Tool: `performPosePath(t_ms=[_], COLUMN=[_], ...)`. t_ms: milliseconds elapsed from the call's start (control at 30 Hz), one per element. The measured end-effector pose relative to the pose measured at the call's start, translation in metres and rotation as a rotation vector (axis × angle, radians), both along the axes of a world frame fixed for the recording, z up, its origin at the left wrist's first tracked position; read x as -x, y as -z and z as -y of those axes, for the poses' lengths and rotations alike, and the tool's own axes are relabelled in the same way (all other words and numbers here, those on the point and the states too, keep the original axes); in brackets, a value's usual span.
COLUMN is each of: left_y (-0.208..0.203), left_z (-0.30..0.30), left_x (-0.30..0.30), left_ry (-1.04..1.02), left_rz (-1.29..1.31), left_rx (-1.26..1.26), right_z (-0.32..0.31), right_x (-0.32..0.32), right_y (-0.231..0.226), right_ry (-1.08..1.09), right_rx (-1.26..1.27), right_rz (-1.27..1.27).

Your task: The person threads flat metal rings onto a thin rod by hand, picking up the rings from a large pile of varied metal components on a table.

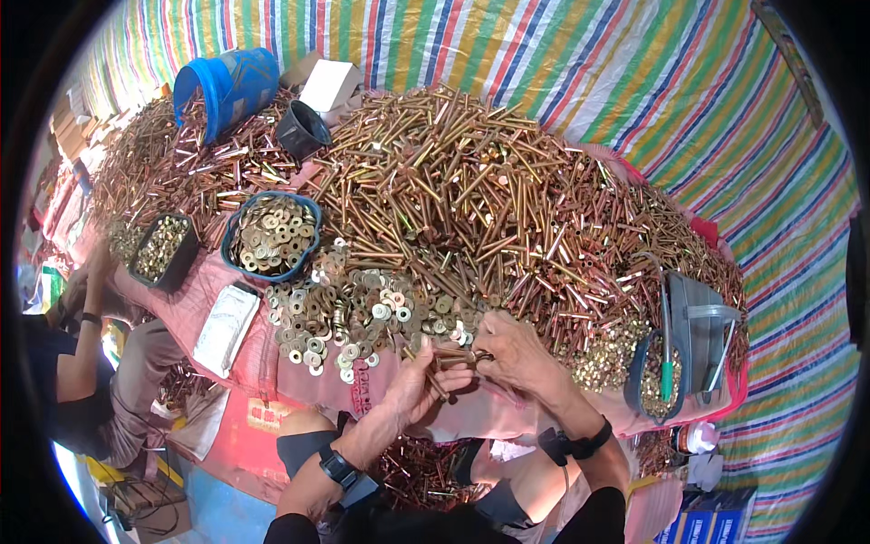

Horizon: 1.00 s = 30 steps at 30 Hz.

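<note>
My left hand [412,390] is closed around several brass-coloured bolts [450,361], which point toward my right hand. Fingers bent, my right hand [521,355] pinches at the far ends of these bolts; what small piece it grips there is hidden. Both hands are above the near edge of the pink cloth [494,412]. Just beyond them rises a large heap of bolts [471,181]. A spread of flat round washers [349,313] lies to the left of my hands, and a pile of small nuts [607,358] to the right.
A blue basket [316,222] of washers and a black tray [184,258] of nuts stand left, near a silver packet [225,331]. A blue bucket [240,86] lies tipped behind. At right are a dark container [638,367] and grey bin [702,313]. A co-worker's arm [89,331] reaches in left.
</note>
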<state>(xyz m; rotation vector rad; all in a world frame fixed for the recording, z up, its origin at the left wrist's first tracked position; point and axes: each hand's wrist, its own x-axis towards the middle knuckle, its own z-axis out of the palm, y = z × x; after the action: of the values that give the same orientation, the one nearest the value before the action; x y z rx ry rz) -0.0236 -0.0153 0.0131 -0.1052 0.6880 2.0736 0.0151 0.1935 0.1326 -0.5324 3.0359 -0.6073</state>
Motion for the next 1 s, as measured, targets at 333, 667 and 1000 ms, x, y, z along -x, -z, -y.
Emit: performPosePath(t_ms=[333,667,1000], left_y=[-0.003,-0.007,-0.001], left_z=[0.008,0.007,0.01], left_x=[0.016,0.016,0.007], left_ry=[0.163,0.278,0.424], left_rz=[-0.048,-0.114,-0.136], left_rx=[-0.124,-0.091,-0.164], right_z=[0.0,-0.01,-0.044], right_x=[-0.012,-0.033,-0.049], right_y=[0.016,0.027,0.043], right_ry=[0.069,0.132,0.331], right_rx=[0.028,0.146,0.359], right_rz=[-0.001,-0.201,-0.294])
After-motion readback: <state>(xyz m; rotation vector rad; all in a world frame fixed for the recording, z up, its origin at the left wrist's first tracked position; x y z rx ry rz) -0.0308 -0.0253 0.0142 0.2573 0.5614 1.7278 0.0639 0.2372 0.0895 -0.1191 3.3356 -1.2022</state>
